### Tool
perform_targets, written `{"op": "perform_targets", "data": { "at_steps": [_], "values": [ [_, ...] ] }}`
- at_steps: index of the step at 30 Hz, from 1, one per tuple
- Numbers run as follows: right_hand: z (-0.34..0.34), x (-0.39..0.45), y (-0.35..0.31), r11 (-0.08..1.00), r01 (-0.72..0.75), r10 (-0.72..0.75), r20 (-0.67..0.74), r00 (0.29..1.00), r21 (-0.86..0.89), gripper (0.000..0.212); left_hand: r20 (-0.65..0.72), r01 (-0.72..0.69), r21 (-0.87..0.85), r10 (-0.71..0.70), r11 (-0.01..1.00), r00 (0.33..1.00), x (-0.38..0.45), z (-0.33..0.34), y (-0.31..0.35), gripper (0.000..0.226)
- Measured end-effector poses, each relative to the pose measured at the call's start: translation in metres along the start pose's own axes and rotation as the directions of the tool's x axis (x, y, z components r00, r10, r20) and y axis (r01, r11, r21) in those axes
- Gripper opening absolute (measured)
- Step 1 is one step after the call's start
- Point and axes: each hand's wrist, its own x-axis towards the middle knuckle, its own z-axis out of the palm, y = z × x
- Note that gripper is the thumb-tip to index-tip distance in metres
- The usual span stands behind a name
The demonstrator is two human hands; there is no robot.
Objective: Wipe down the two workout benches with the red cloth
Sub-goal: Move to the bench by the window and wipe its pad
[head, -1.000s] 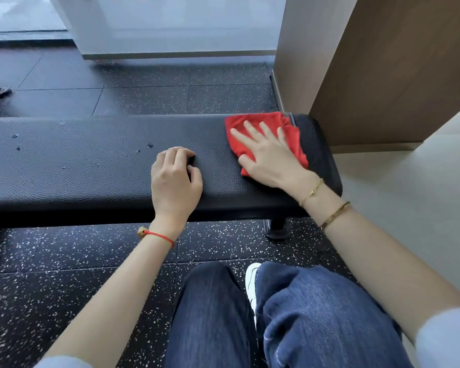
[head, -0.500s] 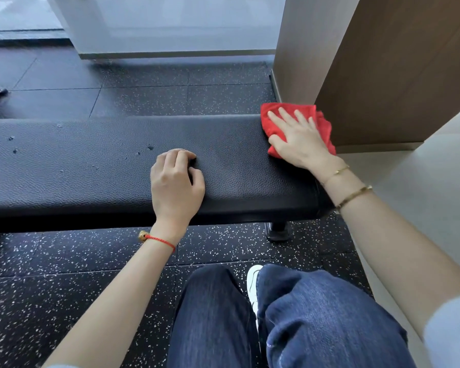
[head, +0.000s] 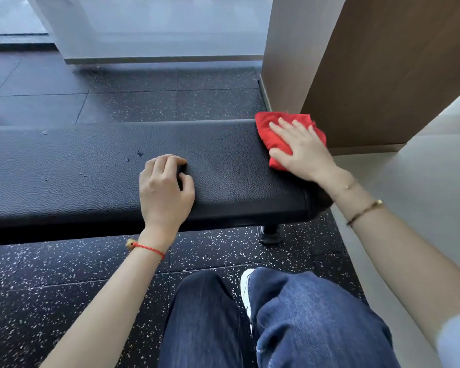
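A black padded workout bench runs across the view from the left edge to the right. The red cloth lies on its far right end, partly over the far edge. My right hand presses flat on the cloth with fingers spread. My left hand rests on the middle of the bench pad near its front edge, fingers curled under, holding nothing. Small dark specks dot the pad to the left. Only one bench is in view.
A wood-panelled column stands just behind the bench's right end. Black speckled rubber flooring surrounds the bench; pale tile floor lies to the right. The bench foot stands below its right end. My knees in jeans are in front.
My right hand slid the red cloth rightward to the bench's end, then slightly back toward me. My left hand stayed put on the pad.
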Motion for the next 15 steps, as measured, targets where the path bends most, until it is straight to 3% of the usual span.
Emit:
{"op": "perform_targets", "data": {
  "at_steps": [3, 7, 11, 13, 15],
  "values": [
    [0.004, 0.031, -0.017, 0.998, -0.058, 0.059, 0.020, 0.998, -0.010, 0.062, 0.000, 0.007, 0.005, -0.007, 1.000, 1.000, 0.000, 0.000, 0.003, 0.022],
    [0.012, 0.018, -0.061, 0.995, 0.096, -0.096, 0.030, 0.995, 0.007, 0.065, -0.001, 0.018, 0.001, -0.018, 1.000, 1.000, 0.000, 0.000, 0.002, 0.021],
    [0.016, -0.043, -0.080, 0.946, 0.323, -0.324, 0.047, 0.945, 0.034, 0.068, 0.003, 0.006, -0.003, -0.006, 1.000, 1.000, 0.001, -0.002, 0.002, 0.022],
    [0.015, -0.068, -0.070, 0.934, 0.355, -0.356, 0.043, 0.934, 0.033, 0.069, 0.007, 0.002, -0.004, -0.002, 1.000, 1.000, 0.000, -0.001, 0.001, 0.022],
    [0.009, -0.075, -0.045, 0.956, 0.293, -0.294, 0.016, 0.956, 0.012, 0.067, 0.006, -0.004, -0.008, 0.004, 1.000, 1.000, -0.001, -0.001, 0.000, 0.023]
  ]
}}
